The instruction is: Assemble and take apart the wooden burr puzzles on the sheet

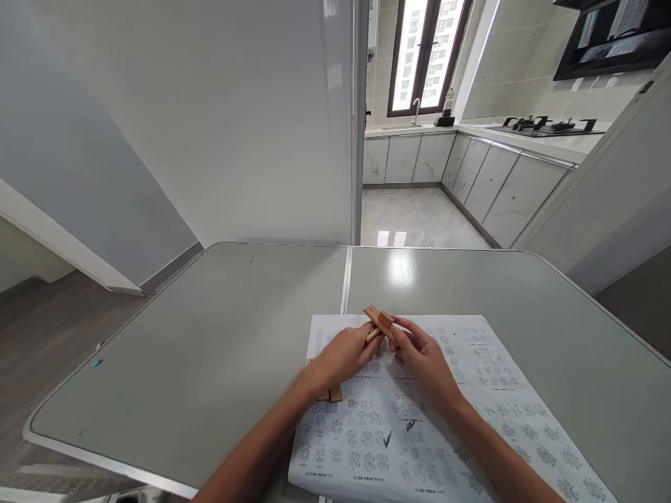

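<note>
Just above the far part of a printed sheet [419, 447], my two hands meet around a few small wooden puzzle pieces [381, 322]. My left hand [347, 355] is closed on the near left side, with a thin light piece sticking out by its fingertips. My right hand [419, 353] pinches the right end of the pieces between thumb and fingers. How the pieces fit together is partly hidden by my fingers. More wooden pieces [334, 394] lie on the sheet beneath my left wrist, mostly covered by it. Small line diagrams fill the sheet.
The sheet rests on a grey-green table [172, 363] with a pale rim and a seam across its middle. A small teal bit [97, 362] lies near the left edge. Beyond the table stand a white panel [262, 126] and kitchen cabinets [419, 157].
</note>
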Tool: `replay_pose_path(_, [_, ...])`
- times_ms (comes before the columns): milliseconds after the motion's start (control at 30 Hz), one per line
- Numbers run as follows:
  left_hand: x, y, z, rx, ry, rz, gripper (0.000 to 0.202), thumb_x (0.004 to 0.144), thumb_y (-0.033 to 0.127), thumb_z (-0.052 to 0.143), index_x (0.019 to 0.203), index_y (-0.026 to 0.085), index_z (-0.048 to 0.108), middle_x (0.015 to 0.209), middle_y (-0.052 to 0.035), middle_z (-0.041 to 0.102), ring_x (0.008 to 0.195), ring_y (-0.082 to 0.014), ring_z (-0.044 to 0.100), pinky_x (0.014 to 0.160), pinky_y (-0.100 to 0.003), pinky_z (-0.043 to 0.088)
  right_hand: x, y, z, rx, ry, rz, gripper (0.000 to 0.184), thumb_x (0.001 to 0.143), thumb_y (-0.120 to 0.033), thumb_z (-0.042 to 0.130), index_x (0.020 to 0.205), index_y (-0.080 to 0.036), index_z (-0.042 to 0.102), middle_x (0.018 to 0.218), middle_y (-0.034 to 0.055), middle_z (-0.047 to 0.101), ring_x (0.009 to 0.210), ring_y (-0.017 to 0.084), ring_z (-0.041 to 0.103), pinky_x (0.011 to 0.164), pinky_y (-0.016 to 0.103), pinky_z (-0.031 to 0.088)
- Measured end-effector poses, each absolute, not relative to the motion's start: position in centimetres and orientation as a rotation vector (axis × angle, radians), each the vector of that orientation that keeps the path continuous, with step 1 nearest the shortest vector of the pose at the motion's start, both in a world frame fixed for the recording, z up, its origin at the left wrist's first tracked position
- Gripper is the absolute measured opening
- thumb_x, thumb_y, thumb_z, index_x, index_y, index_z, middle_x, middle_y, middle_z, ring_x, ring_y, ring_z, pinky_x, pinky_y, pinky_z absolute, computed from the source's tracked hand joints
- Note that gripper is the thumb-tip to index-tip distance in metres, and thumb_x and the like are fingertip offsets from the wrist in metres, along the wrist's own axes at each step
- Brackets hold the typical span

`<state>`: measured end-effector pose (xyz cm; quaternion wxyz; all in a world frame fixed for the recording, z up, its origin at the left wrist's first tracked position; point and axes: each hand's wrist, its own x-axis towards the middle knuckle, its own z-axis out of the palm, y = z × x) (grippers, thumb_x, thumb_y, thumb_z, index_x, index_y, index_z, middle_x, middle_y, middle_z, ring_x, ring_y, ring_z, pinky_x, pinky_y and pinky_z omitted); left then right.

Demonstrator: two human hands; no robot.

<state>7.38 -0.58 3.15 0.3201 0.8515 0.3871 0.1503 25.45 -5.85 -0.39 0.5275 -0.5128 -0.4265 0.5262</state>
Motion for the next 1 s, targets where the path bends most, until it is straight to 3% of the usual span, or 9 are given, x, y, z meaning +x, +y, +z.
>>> replay_pose_path(200, [7.6,-0.79,3.0,2.385,1.158,0.403,0.024,0.108,0.033,0.044,0.097,0.02,0.062,0.087,-0.0064,0.074,0.075,-0.0223,0.071,0.065,-0.027,0.045,25.21,-5.9,-0.25,-1.188,-1.085,1.248,0.055,0.094,-0.065,0.065,0.129,-0.023,0.069,0.074,-0.0007,0.059,0.065,0.015,0.048,0.064,0.029,0.046])
replay_pose_path(400, [7.82,-0.99,2.49,2.41,1.398,0.261,0.033,0.106,0.047,0.049,0.118,0.017,0.057,0.087,-0.0095,0.077,0.078,-0.029,0.076,0.062,-0.029,0.046,25.17,-6.01,-0.2,-1.185,-1.119,1.256,0.053,0.097,-0.064,0.062,0.132,-0.024,0.067,0.074,-0.0012,0.059,0.066,0.016,0.048,0.066,0.03,0.045])
replay_pose_path(567, [7.72,-0.93,2.68,2.537,1.33,0.158,0.033,0.11,0.039,0.037,0.11,0.022,0.066,0.09,-0.008,0.077,0.081,-0.0274,0.076,0.069,-0.03,0.05,25.25,-6.16,-0.16,-1.187,-1.149,1.259,0.052,0.099,-0.063,0.059,0.134,-0.024,0.066,0.076,-0.0005,0.059,0.066,0.016,0.049,0.067,0.031,0.045])
replay_pose_path(1000, [7.52,-0.86,2.53,2.599,1.249,0.163,0.032,0.108,0.034,0.038,0.105,0.021,0.067,0.088,-0.0057,0.077,0.077,-0.0247,0.075,0.067,-0.029,0.049,25.39,-6.02,-0.59,-1.244,-1.253,1.132,0.051,0.101,-0.062,0.056,0.135,-0.024,0.066,0.076,0.0003,0.06,0.069,0.018,0.051,0.065,0.031,0.044])
